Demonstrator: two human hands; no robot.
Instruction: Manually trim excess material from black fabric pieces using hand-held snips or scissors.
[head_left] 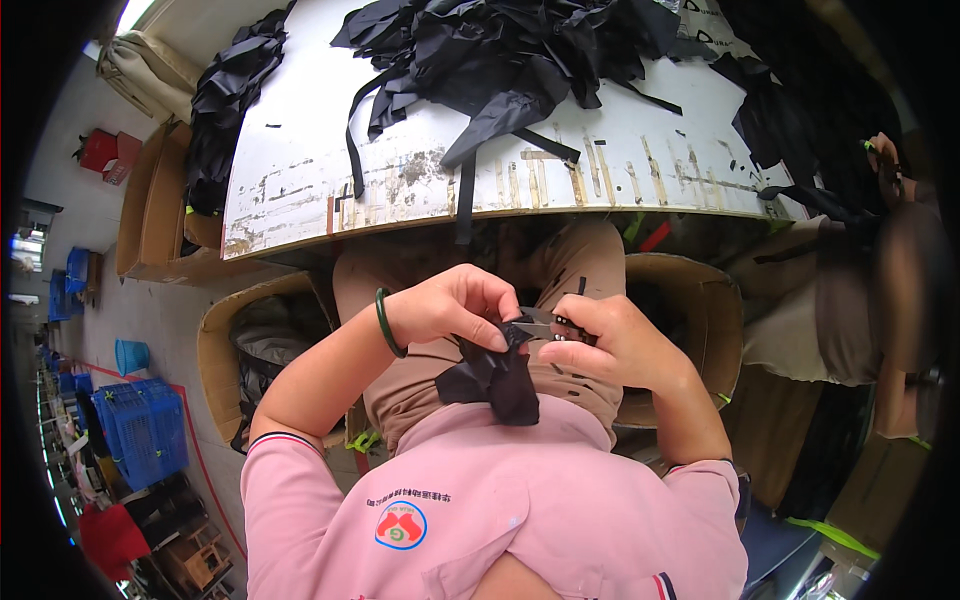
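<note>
From the left hand (448,308), beside the right hand (622,342), hangs black fabric (512,388).

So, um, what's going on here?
Someone in a pink shirt sits handling black cloth. The left hand pinches a small piece of black cloth over the lap. The right hand holds small snips, tip at the cloth's upper end. A loose black fabric pile lies ahead on a white table.
</note>
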